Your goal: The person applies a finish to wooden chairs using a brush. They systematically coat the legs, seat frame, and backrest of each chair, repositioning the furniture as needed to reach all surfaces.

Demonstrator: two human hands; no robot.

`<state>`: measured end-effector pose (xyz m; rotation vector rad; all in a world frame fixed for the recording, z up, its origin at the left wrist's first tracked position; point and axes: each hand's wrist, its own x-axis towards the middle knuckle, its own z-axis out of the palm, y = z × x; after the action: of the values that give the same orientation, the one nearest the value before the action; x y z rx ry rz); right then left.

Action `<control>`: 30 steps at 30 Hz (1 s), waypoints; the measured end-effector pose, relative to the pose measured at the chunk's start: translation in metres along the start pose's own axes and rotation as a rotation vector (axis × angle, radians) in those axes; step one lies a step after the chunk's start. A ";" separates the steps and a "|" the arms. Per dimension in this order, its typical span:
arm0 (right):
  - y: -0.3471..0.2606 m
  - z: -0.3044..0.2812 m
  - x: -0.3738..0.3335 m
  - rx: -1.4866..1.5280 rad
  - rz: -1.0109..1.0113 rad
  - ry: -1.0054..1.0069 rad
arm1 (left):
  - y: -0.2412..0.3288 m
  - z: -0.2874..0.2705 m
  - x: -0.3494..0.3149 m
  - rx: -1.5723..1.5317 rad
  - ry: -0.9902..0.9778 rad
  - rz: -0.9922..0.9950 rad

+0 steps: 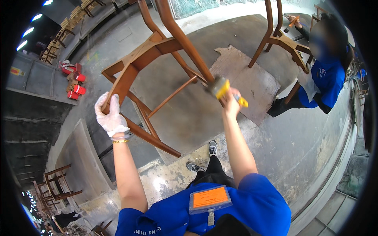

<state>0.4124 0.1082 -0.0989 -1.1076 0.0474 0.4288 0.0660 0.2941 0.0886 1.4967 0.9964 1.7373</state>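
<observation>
A brown wooden chair frame (130, 72) without a seat panel is tilted in front of me. My left hand (112, 116), in a thin whitish glove, is closed around the curved seat rail at its near left side. In my right hand (231, 103) is a paintbrush (221, 87) with a yellow handle. Its bristles, blurred by motion, are at the end of a chair leg or post; whether they touch it I cannot tell. A thin stretcher bar runs between the legs, and one leg points down toward my feet.
At the right, a person in blue (325, 84) works on another chair frame (279, 39) with an orange-handled brush (291, 23). A torn cardboard sheet (252, 78) lies on the floor. Red buckets (80, 89) stand at the left; more chair frames (61, 183) are at lower left.
</observation>
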 end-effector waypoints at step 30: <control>-0.058 0.207 -0.023 -0.520 -1.316 -0.734 | -0.027 0.018 0.028 0.053 0.024 0.010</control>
<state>0.3764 0.2605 0.0508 -1.1781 -1.4297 -0.3987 0.0794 0.3343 0.0805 1.5201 1.0560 1.7520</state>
